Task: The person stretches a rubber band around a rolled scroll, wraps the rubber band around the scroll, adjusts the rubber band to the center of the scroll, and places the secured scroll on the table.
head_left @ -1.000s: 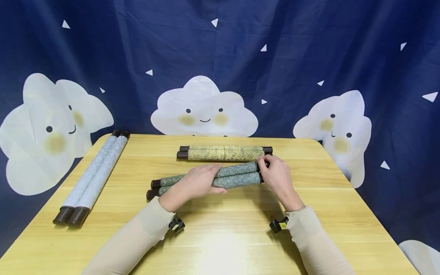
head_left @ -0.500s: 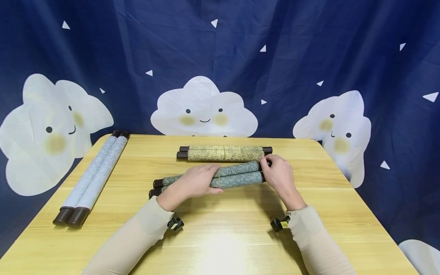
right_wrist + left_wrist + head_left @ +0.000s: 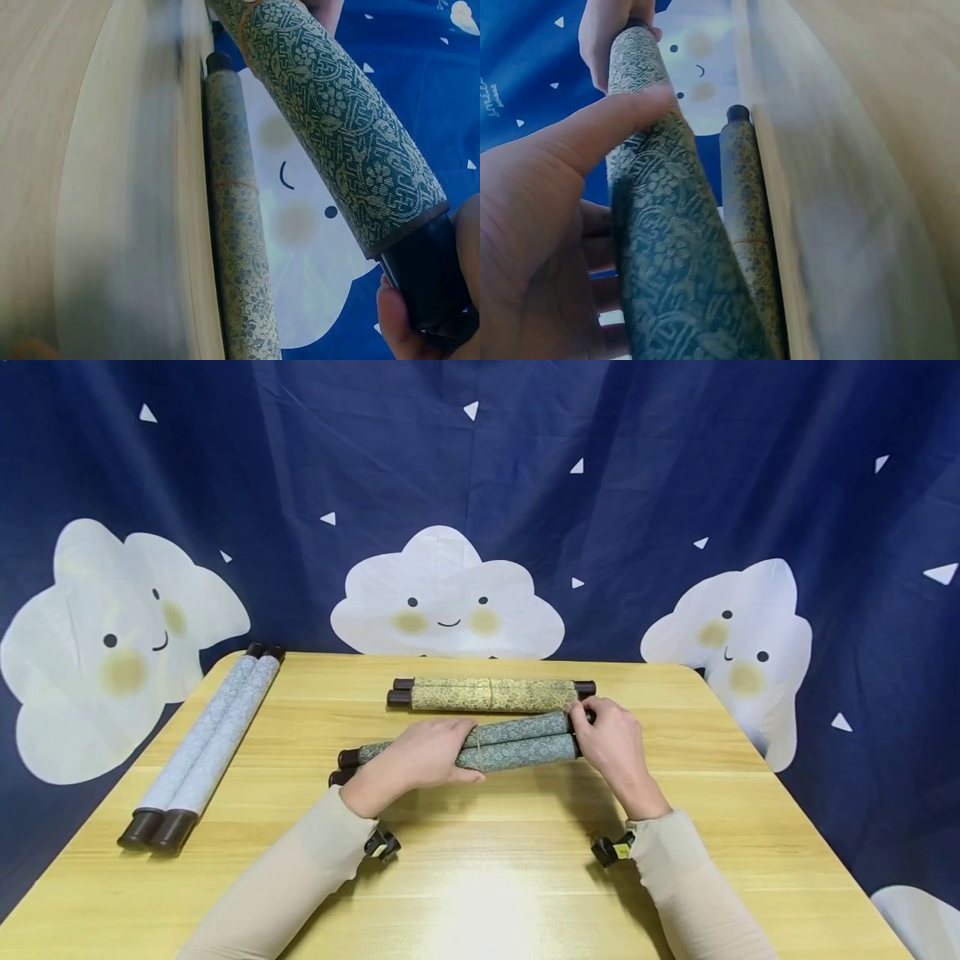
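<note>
A green patterned scroll [image 3: 525, 752], rolled from both ends into two side-by-side rolls with dark end caps, is held slightly aslant over the middle of the table. Around its left half my left hand [image 3: 423, 756] grips it, thumb on the near side, as the left wrist view also shows. My right hand [image 3: 611, 739] holds the dark caps at the right end; in the right wrist view a black cap [image 3: 427, 277] sits among its fingers. A thin band [image 3: 480, 747] circles the green rolls close to the left hand. Just behind lies a yellow patterned scroll [image 3: 491, 695], banded at its middle.
A longer pale blue-grey scroll [image 3: 213, 735] with dark caps lies along the left edge of the wooden table [image 3: 480, 860]. Behind the table hangs a blue curtain [image 3: 600, 410] with white clouds.
The green scroll has shifted slightly to the right, its left caps now nearer the left wrist. Both hands keep their hold, and the other scrolls stay in place.
</note>
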The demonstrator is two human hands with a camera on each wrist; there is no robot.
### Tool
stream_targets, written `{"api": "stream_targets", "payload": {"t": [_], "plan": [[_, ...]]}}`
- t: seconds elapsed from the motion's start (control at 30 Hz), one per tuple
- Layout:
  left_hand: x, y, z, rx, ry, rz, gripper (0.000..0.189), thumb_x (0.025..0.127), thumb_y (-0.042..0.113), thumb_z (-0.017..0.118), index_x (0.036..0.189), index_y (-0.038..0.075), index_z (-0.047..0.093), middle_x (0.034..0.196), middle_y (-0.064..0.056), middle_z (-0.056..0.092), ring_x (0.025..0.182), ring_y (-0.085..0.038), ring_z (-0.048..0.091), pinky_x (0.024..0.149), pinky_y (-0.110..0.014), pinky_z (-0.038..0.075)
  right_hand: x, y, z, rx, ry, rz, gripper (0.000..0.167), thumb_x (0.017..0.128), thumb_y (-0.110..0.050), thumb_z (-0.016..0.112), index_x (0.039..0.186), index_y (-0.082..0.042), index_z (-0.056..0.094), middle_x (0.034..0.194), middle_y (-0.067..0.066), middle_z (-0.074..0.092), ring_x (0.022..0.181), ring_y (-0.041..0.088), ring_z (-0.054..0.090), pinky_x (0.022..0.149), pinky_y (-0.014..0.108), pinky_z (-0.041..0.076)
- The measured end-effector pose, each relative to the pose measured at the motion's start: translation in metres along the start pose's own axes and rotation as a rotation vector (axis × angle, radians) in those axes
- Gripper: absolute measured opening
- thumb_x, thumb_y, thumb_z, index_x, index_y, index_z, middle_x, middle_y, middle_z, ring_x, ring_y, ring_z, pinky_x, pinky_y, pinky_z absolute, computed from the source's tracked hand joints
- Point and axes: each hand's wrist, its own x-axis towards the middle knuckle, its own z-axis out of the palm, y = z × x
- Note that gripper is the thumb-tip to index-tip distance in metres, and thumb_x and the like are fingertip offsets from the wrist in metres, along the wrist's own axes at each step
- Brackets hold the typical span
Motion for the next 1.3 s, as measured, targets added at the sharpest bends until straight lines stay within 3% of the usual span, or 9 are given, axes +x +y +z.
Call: {"api": "stream_targets", "payload": {"t": [0.17,0.27,0.67,1.13,1.3], "plan": [[0.002,0.002,0.002,-0.078,0.057,0.031,0.107,0.078,0.074,0.060,0.153,0.004,0.028,0.148,-0.019,0.042,0.131,-0.034,0.046,0.108,-0.045,0.038,-0.002,-0.005,0.002,0.002,0.004,-0.028,0.037,0.099,-0.035,0.049,0.097,-0.009,0.075,0.097,0.011,0.071,0.090,0.036,0.065,0.079,0.052,0.049],[0.004,0.003,0.003,-0.077,0.072,0.046,0.105,0.079,0.074,0.056,0.153,0.005,0.028,0.148,-0.018,0.042,0.132,-0.033,0.046,0.109,-0.044,0.037,-0.003,-0.006,0.003,0.013,0.012,-0.041,0.035,0.099,-0.033,0.049,0.099,-0.009,0.075,0.097,0.012,0.071,0.090,0.036,0.066,0.078,0.053,0.050],[0.003,-0.003,0.000,0.010,0.032,0.029,0.096,0.079,0.066,0.066,0.146,0.002,0.042,0.142,-0.017,0.050,0.123,-0.033,0.055,0.100,-0.043,0.047,-0.001,-0.001,0.000,0.023,0.005,-0.010,0.036,0.098,-0.036,0.050,0.093,-0.009,0.074,0.097,0.012,0.071,0.090,0.038,0.066,0.079,0.052,0.049],[0.001,-0.007,-0.006,-0.039,-0.025,0.003,0.095,0.079,0.062,0.069,0.146,0.000,0.041,0.143,-0.016,0.049,0.126,-0.034,0.051,0.107,-0.045,0.040,0.001,0.003,-0.003,-0.002,-0.012,0.009,0.040,0.100,-0.039,0.048,0.094,-0.010,0.075,0.095,0.011,0.071,0.086,0.036,0.066,0.077,0.051,0.049],[0.002,-0.006,-0.004,-0.063,-0.001,-0.007,0.104,0.075,0.069,0.068,0.150,0.004,0.036,0.146,-0.016,0.045,0.129,-0.034,0.048,0.107,-0.047,0.040,0.001,-0.001,-0.004,0.000,0.000,-0.004,0.038,0.099,-0.037,0.049,0.094,-0.009,0.074,0.096,0.011,0.071,0.089,0.036,0.065,0.078,0.052,0.049]]}}
